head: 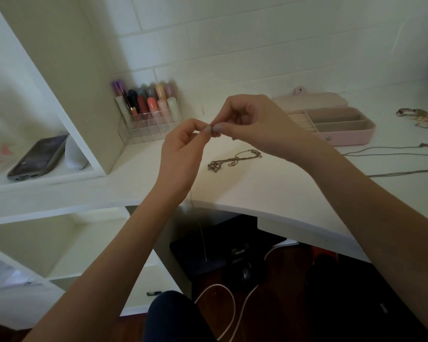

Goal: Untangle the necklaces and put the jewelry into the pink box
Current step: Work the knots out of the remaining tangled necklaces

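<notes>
My left hand point(183, 149) and my right hand point(252, 122) meet fingertip to fingertip above the white desk, both pinching a thin chain point(202, 233) that hangs down past the desk edge. A tangled silver necklace point(232, 160) lies on the desk just below my hands. The pink box point(341, 138) stands open at the right, lid back, its compartments showing nothing inside. Two more thin chains point(391, 150) trail across the desk at the far right. A small heap of jewelry point(420, 116) lies beyond the box.
A clear organiser with lipsticks point(147, 112) stands at the back left of the desk point(269, 188). A phone point(38, 157) and a white object lie in the shelf cubby at the left. Cables and dark items lie on the floor under the desk.
</notes>
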Tool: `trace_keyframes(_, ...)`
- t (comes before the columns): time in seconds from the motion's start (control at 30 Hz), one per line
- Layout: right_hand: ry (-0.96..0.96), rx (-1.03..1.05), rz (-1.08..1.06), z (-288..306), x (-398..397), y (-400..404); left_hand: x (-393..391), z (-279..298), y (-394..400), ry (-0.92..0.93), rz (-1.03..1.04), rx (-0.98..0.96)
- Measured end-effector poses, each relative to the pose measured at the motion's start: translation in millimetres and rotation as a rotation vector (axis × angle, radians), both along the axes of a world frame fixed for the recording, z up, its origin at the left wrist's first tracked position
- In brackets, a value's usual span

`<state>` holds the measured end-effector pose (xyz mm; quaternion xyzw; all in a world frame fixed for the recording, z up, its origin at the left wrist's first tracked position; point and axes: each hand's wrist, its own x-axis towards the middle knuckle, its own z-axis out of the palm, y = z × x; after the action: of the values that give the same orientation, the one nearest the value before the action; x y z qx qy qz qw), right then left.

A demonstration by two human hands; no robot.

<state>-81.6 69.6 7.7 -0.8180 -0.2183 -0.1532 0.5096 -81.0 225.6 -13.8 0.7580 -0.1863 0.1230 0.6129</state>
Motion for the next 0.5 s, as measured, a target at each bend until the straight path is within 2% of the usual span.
trace_keyframes(0.1,0.040,0.118,0.017,-1,0,3,0,0,-3,-0.035,0.002,0.014)
trace_keyframes(0.17,0.138,0.266,0.008,-2,1,7,-1,-1,-5,-0.109,0.030,0.073)
trace_keyframes(0.3,0.351,0.465,0.034,-6,3,12,-2,-5,-6,-0.302,0.130,0.327)
trace_keyframes(0.4,0.433,0.485,0.018,-7,5,11,-3,-7,-5,-0.417,0.202,0.483)
trace_keyframes(0.5,0.422,0.356,-0.038,-9,6,8,-2,-8,-3,-0.465,0.262,0.574)
